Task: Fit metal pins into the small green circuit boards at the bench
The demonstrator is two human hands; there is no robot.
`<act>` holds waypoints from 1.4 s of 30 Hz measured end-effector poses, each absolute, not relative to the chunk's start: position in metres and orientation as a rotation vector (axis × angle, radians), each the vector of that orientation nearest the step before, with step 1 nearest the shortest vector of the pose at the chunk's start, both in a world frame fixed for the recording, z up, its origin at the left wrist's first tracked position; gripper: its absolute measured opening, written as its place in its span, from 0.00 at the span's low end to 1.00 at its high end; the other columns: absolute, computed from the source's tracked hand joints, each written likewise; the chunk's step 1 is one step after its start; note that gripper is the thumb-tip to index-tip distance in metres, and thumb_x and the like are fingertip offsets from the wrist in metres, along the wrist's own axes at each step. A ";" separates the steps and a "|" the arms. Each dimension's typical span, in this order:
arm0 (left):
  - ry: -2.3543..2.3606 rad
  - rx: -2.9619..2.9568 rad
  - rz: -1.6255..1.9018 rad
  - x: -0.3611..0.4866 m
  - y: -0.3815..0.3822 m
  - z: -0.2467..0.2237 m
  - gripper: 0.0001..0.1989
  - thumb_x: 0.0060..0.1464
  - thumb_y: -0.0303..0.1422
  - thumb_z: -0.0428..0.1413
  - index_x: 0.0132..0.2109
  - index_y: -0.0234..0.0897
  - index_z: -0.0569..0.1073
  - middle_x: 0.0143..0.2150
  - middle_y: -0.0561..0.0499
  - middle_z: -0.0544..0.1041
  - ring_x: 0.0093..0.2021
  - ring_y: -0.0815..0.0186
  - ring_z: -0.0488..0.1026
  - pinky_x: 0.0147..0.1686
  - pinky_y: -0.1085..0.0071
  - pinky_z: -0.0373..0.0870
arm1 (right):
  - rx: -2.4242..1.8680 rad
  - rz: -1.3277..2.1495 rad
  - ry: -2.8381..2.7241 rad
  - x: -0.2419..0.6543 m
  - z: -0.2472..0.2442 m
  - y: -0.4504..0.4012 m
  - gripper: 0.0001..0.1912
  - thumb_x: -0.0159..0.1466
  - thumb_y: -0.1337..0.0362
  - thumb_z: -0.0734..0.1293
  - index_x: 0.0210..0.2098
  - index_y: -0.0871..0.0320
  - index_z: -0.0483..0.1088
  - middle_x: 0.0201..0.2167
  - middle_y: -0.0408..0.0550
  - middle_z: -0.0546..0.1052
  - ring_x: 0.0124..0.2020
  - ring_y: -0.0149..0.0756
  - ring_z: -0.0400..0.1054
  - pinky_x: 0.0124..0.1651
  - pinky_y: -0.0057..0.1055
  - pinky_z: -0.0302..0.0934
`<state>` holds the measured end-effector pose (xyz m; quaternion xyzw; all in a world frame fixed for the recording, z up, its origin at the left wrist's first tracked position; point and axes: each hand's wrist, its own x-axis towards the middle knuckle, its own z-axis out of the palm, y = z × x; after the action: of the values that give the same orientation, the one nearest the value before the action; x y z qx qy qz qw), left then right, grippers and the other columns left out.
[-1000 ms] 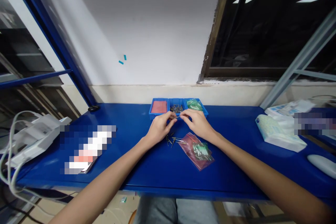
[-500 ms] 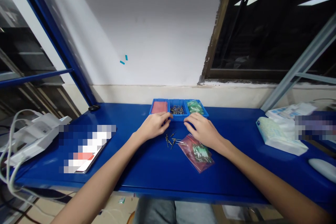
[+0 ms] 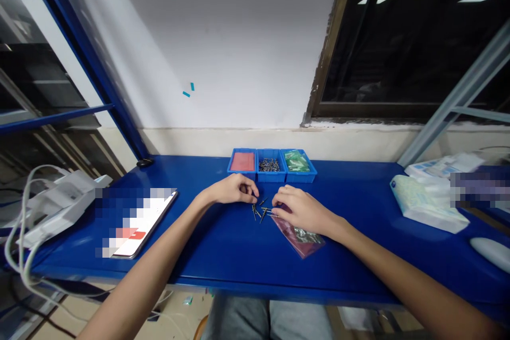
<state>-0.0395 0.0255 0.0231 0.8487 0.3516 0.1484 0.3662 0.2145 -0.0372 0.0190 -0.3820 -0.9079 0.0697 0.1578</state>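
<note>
Several small metal pins (image 3: 258, 212) lie scattered on the blue table. My left hand (image 3: 236, 189) is just up and left of them, fingers curled, thumb and fingertips near the pins; whether it pinches one is too small to tell. Over the upper part of a pink plastic bag (image 3: 299, 244) hovers my right hand (image 3: 297, 207), its fingers bent beside the thin silvery pins. A green and white packet (image 3: 308, 237) shows on the bag, partly under that hand. Behind stand three joined blue bins: pink sheets (image 3: 243, 161), loose metal pieces (image 3: 269, 165) and green packets (image 3: 297, 161).
A phone with a lit screen (image 3: 149, 226) lies at the left, near a white power strip (image 3: 59, 212) with cables. At the right are a tissue pack (image 3: 426, 204) and a white mouse (image 3: 492, 254). The wall rises behind the bins.
Both hands have come down from the front of the bins toward the pins. My right hand now covers more of the pink bag and packet.
</note>
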 end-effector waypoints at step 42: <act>0.833 2.675 0.954 -0.001 0.004 -0.003 0.12 0.69 0.28 0.44 0.51 0.35 0.71 0.45 0.44 0.76 0.45 0.63 0.73 0.47 0.67 0.71 | -1.138 0.022 -2.488 0.222 0.015 -0.022 0.11 0.72 0.64 0.60 0.38 0.57 0.73 0.37 0.48 0.78 0.42 0.39 0.70 0.44 0.34 0.62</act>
<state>-0.0011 0.0036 -0.0032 0.9000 0.2805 0.3211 0.0908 0.2221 -0.0220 0.0148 -0.4075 -0.8907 0.0081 0.2014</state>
